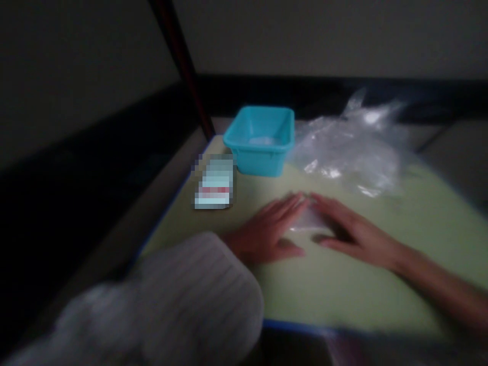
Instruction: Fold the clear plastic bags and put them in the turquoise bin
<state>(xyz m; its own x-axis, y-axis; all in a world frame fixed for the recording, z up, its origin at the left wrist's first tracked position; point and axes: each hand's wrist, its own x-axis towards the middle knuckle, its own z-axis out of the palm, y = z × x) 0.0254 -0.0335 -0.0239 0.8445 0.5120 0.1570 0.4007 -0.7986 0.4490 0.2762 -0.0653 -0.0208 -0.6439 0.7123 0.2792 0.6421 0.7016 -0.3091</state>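
Observation:
A small piece of clear plastic [308,221], perhaps a bag, lies flat on the light green tabletop [331,295]. My left hand [267,234] rests at its left side with fingers stretched out and thumb apart. From the right, my right hand [351,229] reaches in the same way, its fingers also straight. The fingertips of both hands come close together at the plastic's far edge. Motion blur hides whether they touch it or each other. Neither hand grips anything.
A turquoise plastic basket [261,160] stands at the back, with something pale inside. Right of it lies a crumpled heap of clear plastic [354,150]. A pixelated bright rectangular item [215,185] is at the left. A dark reddish pole [186,71] rises behind the table's far-left corner.

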